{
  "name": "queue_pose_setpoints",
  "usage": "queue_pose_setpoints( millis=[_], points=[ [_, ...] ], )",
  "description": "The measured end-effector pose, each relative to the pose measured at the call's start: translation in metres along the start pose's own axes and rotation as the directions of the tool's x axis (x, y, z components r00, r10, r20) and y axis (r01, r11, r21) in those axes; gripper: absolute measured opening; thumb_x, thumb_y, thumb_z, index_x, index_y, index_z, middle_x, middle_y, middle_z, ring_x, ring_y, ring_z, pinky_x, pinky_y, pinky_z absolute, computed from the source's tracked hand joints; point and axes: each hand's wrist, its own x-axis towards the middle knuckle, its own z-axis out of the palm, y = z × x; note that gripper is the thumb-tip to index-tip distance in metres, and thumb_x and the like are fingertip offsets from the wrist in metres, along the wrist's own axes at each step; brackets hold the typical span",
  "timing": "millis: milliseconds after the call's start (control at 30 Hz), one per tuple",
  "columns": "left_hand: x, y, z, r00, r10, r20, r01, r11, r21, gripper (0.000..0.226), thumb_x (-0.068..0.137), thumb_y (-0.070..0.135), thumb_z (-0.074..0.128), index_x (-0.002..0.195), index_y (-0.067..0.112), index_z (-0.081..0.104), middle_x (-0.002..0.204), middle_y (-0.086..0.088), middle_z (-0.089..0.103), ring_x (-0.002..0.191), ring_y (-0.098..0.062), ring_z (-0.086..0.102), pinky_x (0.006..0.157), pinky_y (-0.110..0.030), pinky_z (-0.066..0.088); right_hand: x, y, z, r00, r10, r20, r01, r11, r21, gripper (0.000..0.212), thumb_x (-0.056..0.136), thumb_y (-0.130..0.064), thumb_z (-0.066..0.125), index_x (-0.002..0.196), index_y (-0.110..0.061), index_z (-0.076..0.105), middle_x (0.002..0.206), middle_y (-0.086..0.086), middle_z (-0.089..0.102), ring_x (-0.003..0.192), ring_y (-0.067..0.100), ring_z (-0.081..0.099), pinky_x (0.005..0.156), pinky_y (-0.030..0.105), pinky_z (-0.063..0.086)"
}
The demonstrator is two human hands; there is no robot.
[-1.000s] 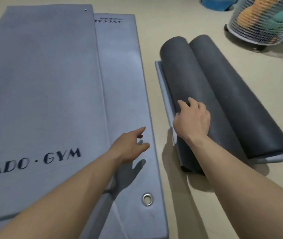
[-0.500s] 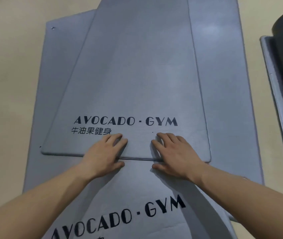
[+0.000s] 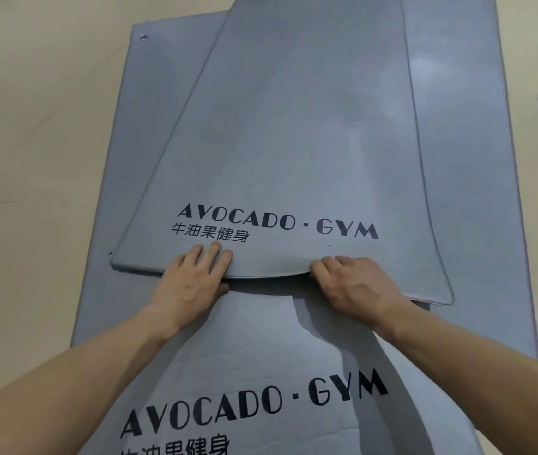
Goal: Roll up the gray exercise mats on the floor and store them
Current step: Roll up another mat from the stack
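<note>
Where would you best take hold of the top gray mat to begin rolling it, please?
At its near short edge, coming from the person's side. The top mat lies flat on the lower mat, and only this edge is bowed upward, where the left hand and right hand pinch it, spaced apart.

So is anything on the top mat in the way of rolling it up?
Nothing visible is. The left hand and right hand grip the top mat directly at its near edge, and its surface ahead carries only printed lettering. It lies on another gray mat.
</note>
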Motion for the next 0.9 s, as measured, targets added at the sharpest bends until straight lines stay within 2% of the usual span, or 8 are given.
queue_pose_setpoints(
  millis=[100, 200, 367, 500, 600, 700, 800, 900],
  points=[
    [0.006, -0.005, -0.017, 0.978, -0.041, -0.202, 0.012, 0.990, -0.141, 0.031, 0.096, 0.024, 0.048, 0.117, 0.010, 0.065, 0.108, -0.012, 0.073, 0.087, -0.036, 0.069, 0.059, -0.042, 0.059, 0.012, 0.010, -0.033, 0.987, 0.124, -0.102, -0.114, 0.989, 0.093, 0.034, 0.093, -0.022, 0.037, 0.080, -0.011, 0.066, 0.058, 0.004, 0.062, 0.037, 0.027, 0.054, 0.043, 0.024, 0.022],
    [0.031, -0.008, -0.049, 0.941, -0.178, -0.288, 0.091, 0.952, -0.292, 0.035, 0.099, 0.035, 0.042, 0.095, 0.013, 0.069, 0.075, -0.008, 0.070, 0.064, -0.034, 0.064, 0.047, -0.040, 0.051, 0.007, 0.022, -0.058, 0.971, 0.208, -0.117, -0.207, 0.978, 0.023, 0.018, 0.099, -0.018, 0.057, 0.086, -0.013, 0.068, 0.061, 0.004, 0.064, 0.041, 0.029, 0.056, 0.048, 0.024, 0.018],
    [0.046, 0.007, -0.090, 0.943, -0.089, -0.322, 0.022, 0.978, -0.207, 0.039, 0.100, 0.040, 0.038, 0.081, 0.014, 0.060, 0.052, -0.003, 0.058, 0.041, -0.031, 0.052, 0.043, -0.026, 0.025, -0.020, 0.029, -0.085, 0.953, 0.298, 0.052, -0.298, 0.954, -0.012, 0.008, 0.095, -0.017, 0.068, 0.100, -0.018, 0.062, 0.073, 0.004, 0.069, 0.052, 0.032, 0.060, 0.049, 0.028, 0.022],
    [0.043, 0.019, -0.087, 0.990, -0.110, -0.087, 0.089, 0.973, -0.211, 0.039, 0.106, 0.045, 0.031, 0.094, 0.018, 0.056, 0.071, -0.008, 0.069, 0.060, -0.037, 0.061, 0.051, -0.037, 0.040, -0.026, 0.038, -0.090, 0.919, 0.351, 0.179, -0.332, 0.934, -0.129, 0.020, 0.107, -0.025, 0.043, 0.124, -0.031, 0.053, 0.093, -0.004, 0.069, 0.066, 0.026, 0.051, 0.054, 0.031, 0.026],
    [0.061, 0.016, -0.097, 0.988, -0.151, 0.030, 0.154, 0.968, -0.199, 0.034, 0.108, 0.047, 0.033, 0.104, 0.019, 0.053, 0.090, -0.015, 0.070, 0.076, -0.040, 0.061, 0.062, -0.040, 0.038, -0.026, 0.030, -0.076, 0.938, 0.324, -0.120, -0.336, 0.937, -0.096, 0.034, 0.082, -0.004, 0.075, 0.112, -0.017, 0.067, 0.091, 0.010, 0.066, 0.072, 0.033, 0.060, 0.076, 0.043, 0.043],
    [0.080, 0.011, -0.107, 0.980, -0.163, 0.114, 0.185, 0.959, -0.217, 0.034, 0.109, 0.049, 0.031, 0.104, 0.023, 0.053, 0.095, -0.017, 0.068, 0.073, -0.034, 0.048, 0.066, -0.041, 0.039, -0.034, 0.027, -0.057, 0.921, 0.196, -0.337, -0.259, 0.954, -0.153, 0.045, 0.078, -0.003, 0.072, 0.121, -0.010, 0.066, 0.111, 0.011, 0.064, 0.100, 0.034, 0.058, 0.097, 0.047, 0.033],
    [0.099, 0.007, -0.110, 0.970, -0.153, 0.189, 0.189, 0.963, -0.192, 0.035, 0.109, 0.050, 0.031, 0.106, 0.025, 0.055, 0.100, -0.014, 0.069, 0.082, -0.037, 0.057, 0.071, -0.041, 0.039, -0.050, 0.024, -0.037, 0.965, 0.157, -0.210, -0.209, 0.945, -0.253, 0.074, 0.087, -0.029, 0.066, 0.152, -0.003, 0.044, 0.145, 0.015, 0.049, 0.133, 0.035, 0.042, 0.113, 0.054, 0.019],
    [0.113, 0.014, -0.105, 0.988, -0.124, -0.094, 0.125, 0.992, 0.002, 0.037, 0.106, 0.049, 0.037, 0.100, 0.025, 0.065, 0.094, -0.006, 0.071, 0.087, -0.034, 0.061, 0.082, -0.042, 0.030, -0.040, 0.039, -0.030, 0.964, 0.267, -0.012, -0.264, 0.945, -0.194, 0.110, 0.081, -0.069, 0.066, 0.159, -0.001, 0.028, 0.154, 0.020, 0.036, 0.142, 0.040, 0.034, 0.117, 0.066, 0.007]
  ],
)
